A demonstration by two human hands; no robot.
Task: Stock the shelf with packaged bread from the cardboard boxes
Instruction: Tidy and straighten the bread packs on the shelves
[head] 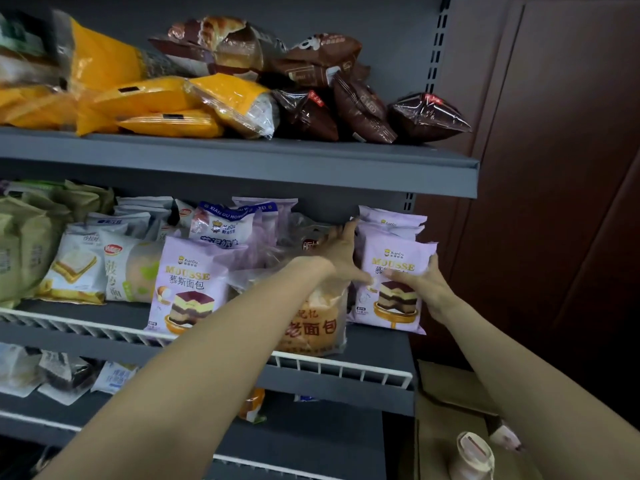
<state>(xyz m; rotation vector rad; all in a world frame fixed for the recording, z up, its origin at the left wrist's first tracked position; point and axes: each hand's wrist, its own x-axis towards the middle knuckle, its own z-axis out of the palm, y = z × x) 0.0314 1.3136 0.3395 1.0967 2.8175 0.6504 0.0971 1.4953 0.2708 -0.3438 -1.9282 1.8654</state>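
Olive-green bread packets (26,244) fill the far left of the grey middle shelf (377,344), and next to them stand a sandwich-cake packet (74,268) and a pale packet with green print (133,268). Right of those, a lilac MOUSSE bread packet (188,289) leans upright against the white wire rail (339,367) at the shelf's front edge. A clear bag holding a golden loaf (317,323) stands behind the rail, partly hidden by the left forearm. The left hand (337,256) reaches deep into the shelf, fingers spread and nearly straight, its side against the stack of lilac packets (391,223) at the right end; it grips nothing. The right hand (420,285) holds the front MOUSSE packet (398,271) of that stack upright, thumb across its face and fingers curled round its right edge. Above, yellow packets (149,102) and brown packets (346,95) are heaped on the upper shelf. At lower right sits an open cardboard box (446,410).
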